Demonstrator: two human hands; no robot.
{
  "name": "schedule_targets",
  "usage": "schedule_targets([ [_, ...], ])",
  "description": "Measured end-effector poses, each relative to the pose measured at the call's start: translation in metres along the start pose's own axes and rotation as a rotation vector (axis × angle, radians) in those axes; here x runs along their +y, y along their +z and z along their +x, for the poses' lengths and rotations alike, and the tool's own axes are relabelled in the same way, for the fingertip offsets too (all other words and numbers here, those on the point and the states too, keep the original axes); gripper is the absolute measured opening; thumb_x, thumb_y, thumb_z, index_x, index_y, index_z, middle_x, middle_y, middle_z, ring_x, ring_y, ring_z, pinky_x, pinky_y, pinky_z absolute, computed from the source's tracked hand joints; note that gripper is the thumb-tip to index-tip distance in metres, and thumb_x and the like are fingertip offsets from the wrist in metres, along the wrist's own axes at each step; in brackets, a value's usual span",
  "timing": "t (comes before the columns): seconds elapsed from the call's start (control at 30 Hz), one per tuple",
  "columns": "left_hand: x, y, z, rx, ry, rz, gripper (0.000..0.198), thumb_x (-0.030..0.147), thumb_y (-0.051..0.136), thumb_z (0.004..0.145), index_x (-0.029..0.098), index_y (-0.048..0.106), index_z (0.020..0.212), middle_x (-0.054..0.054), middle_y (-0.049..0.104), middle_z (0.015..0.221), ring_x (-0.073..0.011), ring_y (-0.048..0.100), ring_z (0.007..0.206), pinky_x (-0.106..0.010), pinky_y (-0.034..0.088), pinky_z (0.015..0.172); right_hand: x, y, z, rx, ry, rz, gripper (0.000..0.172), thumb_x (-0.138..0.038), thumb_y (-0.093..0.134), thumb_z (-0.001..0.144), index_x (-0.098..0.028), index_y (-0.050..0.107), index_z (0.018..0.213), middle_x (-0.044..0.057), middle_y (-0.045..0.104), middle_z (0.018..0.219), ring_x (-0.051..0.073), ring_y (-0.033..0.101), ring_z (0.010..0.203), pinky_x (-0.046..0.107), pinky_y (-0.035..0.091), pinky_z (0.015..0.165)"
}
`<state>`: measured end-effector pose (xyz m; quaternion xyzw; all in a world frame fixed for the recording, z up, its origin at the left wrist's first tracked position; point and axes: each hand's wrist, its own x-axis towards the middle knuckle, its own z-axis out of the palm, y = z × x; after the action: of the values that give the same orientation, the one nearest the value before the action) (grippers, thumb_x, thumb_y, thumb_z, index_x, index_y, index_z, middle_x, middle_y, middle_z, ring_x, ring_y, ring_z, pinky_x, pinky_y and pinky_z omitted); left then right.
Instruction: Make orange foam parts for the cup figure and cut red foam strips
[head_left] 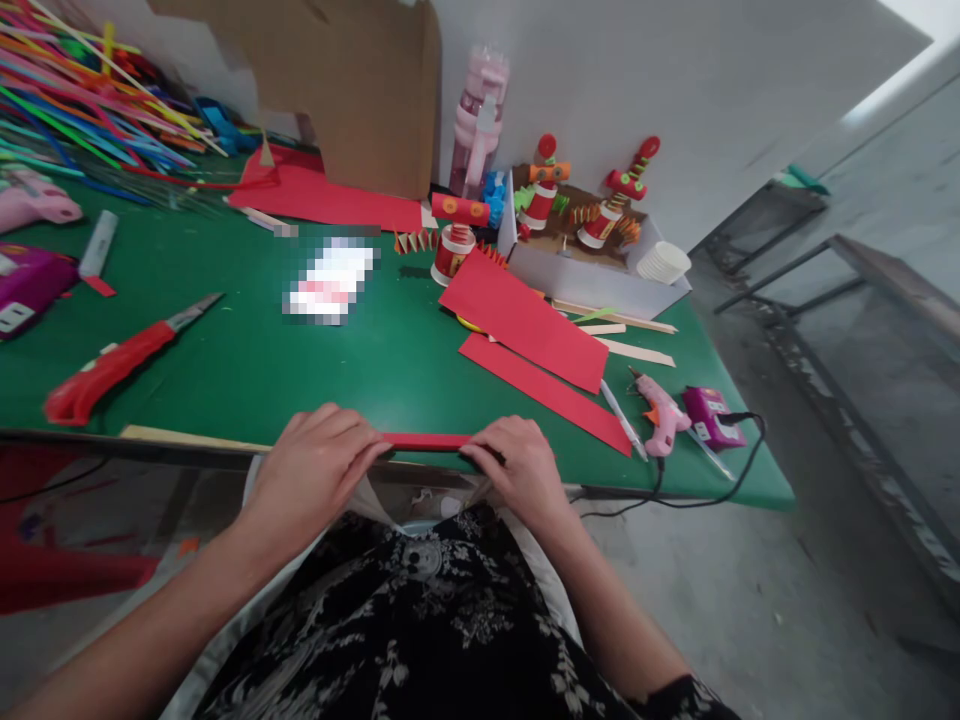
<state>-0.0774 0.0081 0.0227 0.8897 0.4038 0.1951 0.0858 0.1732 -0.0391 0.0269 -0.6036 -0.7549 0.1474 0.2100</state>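
A narrow red paper strip (pixel 425 441) stretches between my two hands at the front edge of the green table. My left hand (pixel 319 460) pinches its left end between thumb and fingers. The right end is gripped the same way by my right hand (pixel 517 462). Beyond my right hand lie a flat red paper strip (pixel 547 392) and a wider red paper sheet (pixel 529 318). To the left of my left hand rest red-handled scissors (pixel 127 365), their blades pointing away to the right.
Several paper-cup figures (pixel 454 245) stand at the back, some inside a white box (pixel 592 270). A pink glue gun (pixel 660 415) with a cable lies at right. Colourful pipe cleaners (pixel 97 100) pile up back left, and a pink bottle (pixel 480 120) stands by the wall.
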Motion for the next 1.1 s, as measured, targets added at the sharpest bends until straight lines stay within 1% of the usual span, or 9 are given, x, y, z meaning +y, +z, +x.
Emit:
schedule_targets([
  [0.1,0.000,-0.001,0.005,-0.044,-0.048,0.048,0.039,0.037,0.039,0.101,0.020,0.065,0.078,-0.006,0.064,0.077,-0.0239,0.052,0.078,-0.035,0.034,0.068,-0.001,-0.008,0.009,-0.094,0.090,-0.080,0.023,-0.034,0.063,0.096,-0.019,0.070,0.080,0.003,0.070,0.079,0.018,0.059,0.080,0.030,0.033,0.074],
  [0.2,0.000,-0.001,0.009,-0.079,-0.083,0.096,0.036,0.035,0.040,0.100,0.021,0.063,0.076,-0.006,0.061,0.075,-0.0249,0.051,0.078,-0.035,0.032,0.067,-0.004,-0.013,0.018,-0.167,0.156,-0.086,0.022,-0.032,0.065,0.095,-0.019,0.067,0.078,0.002,0.067,0.076,0.017,0.058,0.079,0.029,0.032,0.073],
  [0.33,0.002,-0.003,0.013,-0.119,-0.107,0.120,0.031,0.033,0.043,0.097,0.021,0.061,0.074,-0.006,0.059,0.074,-0.0254,0.050,0.079,-0.035,0.030,0.067,-0.008,-0.017,0.025,-0.231,0.230,-0.072,0.022,-0.030,0.070,0.091,-0.018,0.064,0.074,0.001,0.064,0.074,0.016,0.055,0.076,0.028,0.031,0.071],
  [0.57,0.004,-0.007,0.017,-0.194,-0.093,0.173,0.028,0.033,0.045,0.097,0.021,0.059,0.075,-0.005,0.059,0.074,-0.0264,0.051,0.081,-0.035,0.029,0.067,-0.009,-0.020,0.029,-0.276,0.264,-0.054,0.027,-0.029,0.074,0.088,-0.018,0.059,0.068,-0.001,0.061,0.071,0.014,0.053,0.073,0.026,0.029,0.067],
  [0.8,0.006,-0.010,0.023,-0.271,-0.104,0.243,0.024,0.031,0.048,0.095,0.021,0.058,0.076,-0.005,0.061,0.076,-0.0268,0.053,0.083,-0.036,0.029,0.068,-0.011,-0.020,0.031,-0.278,0.282,-0.056,0.029,-0.029,0.072,0.089,-0.019,0.056,0.067,-0.002,0.060,0.070,0.014,0.053,0.072,0.026,0.027,0.065],
  [0.93,0.007,-0.008,0.024,-0.270,-0.106,0.253,0.021,0.029,0.050,0.094,0.021,0.059,0.077,-0.006,0.061,0.076,-0.0269,0.053,0.082,-0.036,0.030,0.067,-0.012,-0.021,0.033,-0.291,0.294,-0.086,0.027,-0.028,0.071,0.089,-0.019,0.056,0.068,-0.001,0.061,0.072,0.014,0.053,0.072,0.026,0.026,0.064],
  [1.1,0.005,-0.003,0.022,-0.173,-0.057,0.304,0.022,0.029,0.049,0.093,0.021,0.058,0.075,-0.006,0.061,0.072,-0.0266,0.054,0.079,-0.036,0.032,0.065,-0.012,-0.020,0.034,-0.301,0.293,-0.111,0.027,-0.029,0.070,0.090,-0.020,0.056,0.069,-0.001,0.062,0.073,0.015,0.055,0.074,0.027,0.027,0.063],
])
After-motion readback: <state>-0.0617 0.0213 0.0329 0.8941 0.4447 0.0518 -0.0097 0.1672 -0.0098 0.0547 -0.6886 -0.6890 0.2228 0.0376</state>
